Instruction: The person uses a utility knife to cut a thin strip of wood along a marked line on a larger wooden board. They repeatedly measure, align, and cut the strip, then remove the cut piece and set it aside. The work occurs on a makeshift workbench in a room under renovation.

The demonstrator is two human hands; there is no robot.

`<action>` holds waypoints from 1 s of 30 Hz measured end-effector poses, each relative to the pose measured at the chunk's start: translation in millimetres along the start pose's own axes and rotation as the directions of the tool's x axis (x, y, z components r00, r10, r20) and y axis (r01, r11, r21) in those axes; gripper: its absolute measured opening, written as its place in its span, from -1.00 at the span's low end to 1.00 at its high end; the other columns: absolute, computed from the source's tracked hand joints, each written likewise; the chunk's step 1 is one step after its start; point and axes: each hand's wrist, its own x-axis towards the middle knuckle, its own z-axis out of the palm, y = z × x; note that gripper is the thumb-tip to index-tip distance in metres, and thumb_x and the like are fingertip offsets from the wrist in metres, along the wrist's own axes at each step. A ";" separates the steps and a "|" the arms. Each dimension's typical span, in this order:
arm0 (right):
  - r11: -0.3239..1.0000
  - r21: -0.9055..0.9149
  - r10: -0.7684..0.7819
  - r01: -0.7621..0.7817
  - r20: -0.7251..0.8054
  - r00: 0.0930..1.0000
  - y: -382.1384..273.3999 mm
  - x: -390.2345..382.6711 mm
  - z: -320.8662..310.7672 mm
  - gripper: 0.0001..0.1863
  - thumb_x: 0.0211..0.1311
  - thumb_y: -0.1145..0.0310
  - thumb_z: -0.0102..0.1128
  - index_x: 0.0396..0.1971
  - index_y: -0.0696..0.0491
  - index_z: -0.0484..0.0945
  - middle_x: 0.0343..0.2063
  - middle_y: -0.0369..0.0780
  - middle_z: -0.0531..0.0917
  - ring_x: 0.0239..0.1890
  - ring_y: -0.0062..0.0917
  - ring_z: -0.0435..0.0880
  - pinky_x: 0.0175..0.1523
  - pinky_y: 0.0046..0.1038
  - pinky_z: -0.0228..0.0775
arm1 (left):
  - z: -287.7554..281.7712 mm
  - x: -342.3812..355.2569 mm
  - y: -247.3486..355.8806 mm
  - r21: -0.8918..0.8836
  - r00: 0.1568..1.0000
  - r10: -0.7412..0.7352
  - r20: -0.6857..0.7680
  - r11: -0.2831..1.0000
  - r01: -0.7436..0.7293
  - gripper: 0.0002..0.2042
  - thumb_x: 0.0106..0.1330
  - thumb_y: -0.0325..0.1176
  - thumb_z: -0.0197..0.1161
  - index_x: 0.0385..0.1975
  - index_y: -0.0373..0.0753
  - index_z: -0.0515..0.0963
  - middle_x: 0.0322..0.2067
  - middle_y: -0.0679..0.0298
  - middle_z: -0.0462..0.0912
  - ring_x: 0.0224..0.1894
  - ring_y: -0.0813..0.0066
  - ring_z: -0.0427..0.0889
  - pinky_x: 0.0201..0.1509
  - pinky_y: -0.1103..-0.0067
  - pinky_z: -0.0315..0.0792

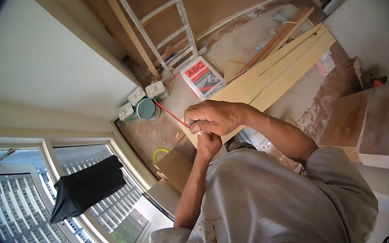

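Note:
In front of my chest my two hands meet. My right hand (216, 117) is closed, its thumb and fingers pinching a thin red wire (172, 114) that sticks out to the far left in a slight curve. Just below it, my left hand (208, 145) is also closed, its fingertips up against the right hand. A small whitish bit (200, 133) shows between the hands, too small to name. The fingers hide the near end of the wire.
Long pale boards (289, 63) lie across the floor ahead, beside a printed bag (202, 77). A ladder (157, 14) leans at the back. Tubs (148, 109) stand by the left wall. A black cloth (90, 185) hangs by the windows; a wooden drawer (374, 121) is at right.

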 end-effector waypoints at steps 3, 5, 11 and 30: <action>0.997 0.060 0.040 -0.041 0.017 0.999 4.1 0.1 1.7 -0.75 0.37 0.30 0.11 -0.25 0.22 0.51 -0.37 0.00 0.68 -0.30 -0.07 0.66 -0.12 -0.18 0.45 | -2.7 2.6 -19.3 0.102 0.991 -0.049 0.123 0.994 0.037 -0.77 0.32 -0.63 0.14 -0.06 -0.35 0.58 -0.19 0.05 0.67 -0.12 0.16 0.67 -0.12 0.36 0.53; 0.995 0.088 0.044 -0.045 0.014 0.999 8.6 1.0 5.3 -0.74 0.37 0.29 0.11 -0.25 0.22 0.52 -0.39 0.00 0.70 -0.33 -0.10 0.67 -0.15 -0.18 0.46 | -3.8 1.7 -21.3 0.147 0.996 0.049 0.073 0.987 -0.059 -0.80 0.35 -0.60 0.17 -0.06 -0.34 0.59 -0.19 0.05 0.68 -0.13 0.15 0.67 -0.12 0.35 0.53; 0.986 0.057 0.158 -0.158 0.012 0.987 23.9 -1.7 12.1 -0.73 0.39 0.28 0.15 -0.25 0.23 0.55 -0.44 -0.08 0.69 -0.39 -0.32 0.67 -0.20 -0.27 0.49 | 1.1 6.2 -36.8 0.062 0.992 0.126 -0.015 0.990 -0.125 -0.88 0.46 -0.48 0.20 -0.26 -0.32 0.69 -0.33 0.21 0.75 -0.21 0.42 0.69 -0.12 0.48 0.52; 0.995 -0.031 -0.102 0.097 -0.247 0.964 49.1 -44.4 33.8 -0.70 0.24 0.50 0.14 -0.04 0.19 0.61 -0.10 -0.04 0.65 0.08 -0.08 0.57 0.18 -0.18 0.44 | -9.1 1.6 -27.5 0.217 0.992 0.087 0.087 0.971 -0.104 -0.75 0.31 -0.57 0.20 -0.02 -0.34 0.58 -0.08 0.06 0.67 -0.03 0.14 0.65 0.02 0.36 0.54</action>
